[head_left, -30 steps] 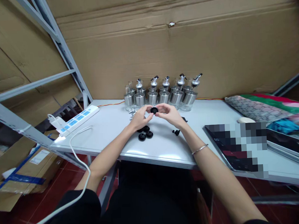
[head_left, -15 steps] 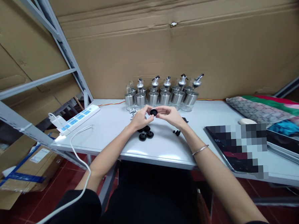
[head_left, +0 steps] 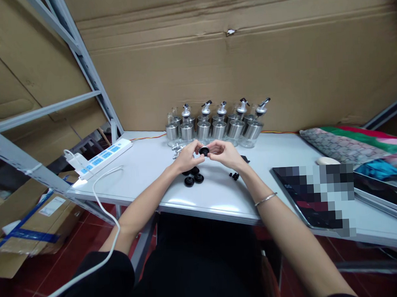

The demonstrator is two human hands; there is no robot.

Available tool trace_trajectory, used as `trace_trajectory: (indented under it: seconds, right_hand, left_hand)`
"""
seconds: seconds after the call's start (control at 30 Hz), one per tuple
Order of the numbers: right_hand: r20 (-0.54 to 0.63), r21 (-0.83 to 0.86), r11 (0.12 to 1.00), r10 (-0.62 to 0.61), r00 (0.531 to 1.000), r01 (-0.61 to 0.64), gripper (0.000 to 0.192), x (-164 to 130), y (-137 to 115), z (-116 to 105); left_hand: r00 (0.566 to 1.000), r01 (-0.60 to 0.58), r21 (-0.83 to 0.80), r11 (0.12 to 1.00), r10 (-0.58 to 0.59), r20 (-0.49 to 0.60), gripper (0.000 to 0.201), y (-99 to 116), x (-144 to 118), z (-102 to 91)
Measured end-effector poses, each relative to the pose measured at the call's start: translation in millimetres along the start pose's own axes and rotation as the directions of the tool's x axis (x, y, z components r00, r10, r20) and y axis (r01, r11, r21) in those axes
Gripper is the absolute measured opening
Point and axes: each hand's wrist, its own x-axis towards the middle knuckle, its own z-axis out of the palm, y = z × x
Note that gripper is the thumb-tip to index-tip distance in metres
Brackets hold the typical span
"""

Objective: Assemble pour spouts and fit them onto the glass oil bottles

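Between my two hands, above the white table (head_left: 146, 169), is a round black stopper (head_left: 204, 151). The fingers of my left hand (head_left: 189, 157) pinch it from the left, and those of my right hand (head_left: 226, 154) grip its other side. Below my left hand lie several similar black stoppers (head_left: 198, 178). Small black pieces (head_left: 235, 176) rest under my right wrist. Some silvery pourer parts (head_left: 177, 149) show beyond my left hand, partly covered by it.
Behind my hands stand rows of glass bottles with steel sleeves (head_left: 219, 129), several with pourer tops. At left is a power strip (head_left: 106, 158) with a white cable (head_left: 113, 215). A tablet (head_left: 308, 205) and a patterned bag (head_left: 344, 145) lie at right.
The black stopper has tilted between my fingers, and its light rim no longer shows as clearly. Both hands keep nearly the same place.
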Motion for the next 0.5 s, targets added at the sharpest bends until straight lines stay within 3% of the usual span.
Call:
trace_trajectory:
  seconds: [0.5]
  right_hand:
    - [-0.059,-0.053,0.998,-0.024,0.998,0.021,0.017,-2.3,-6.1,2.3]
  left_hand:
    - [1.000,-0.013,-0.007,1.000,0.013,-0.020,0.015,6.8,0.7,1.8]
